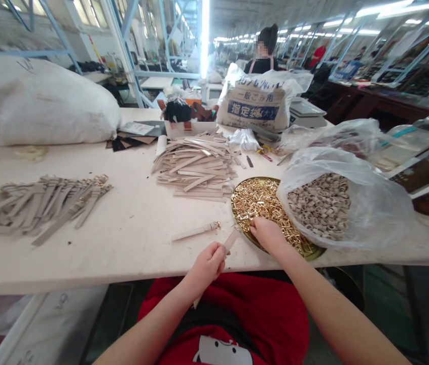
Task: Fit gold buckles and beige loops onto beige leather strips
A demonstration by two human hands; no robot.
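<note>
Your left hand (pixel 209 263) pinches a flat, narrow, beige strip (pixel 231 242) between thumb and fingers, close to the table's front edge. The strip's long axis runs slantwise: one end shows below your hand, towards your lap, and the other points forward and to the right, ending just beside the rim of a round, gold-coloured metal tray (pixel 319 253). The relation that counts is this short gap between the strip's far end and the tray.

Your right hand (pixel 270 235) is the nearer one to the small, shiny, gold-coloured metal pieces (pixel 256 197) heaped in that tray. It reaches in from the near side, fingers curled down among them; the fingertips are hidden, so you cannot tell whether they grip a piece. From your left hand, the pieces lie forward and to the right.

Beyond the strip, a beige strip with gold-coloured metal at one end (pixel 195 231) lies on the table, its metal end towards the tray. A clear plastic bag of small beige loops (pixel 382 203) sits against the tray's right side.
</note>
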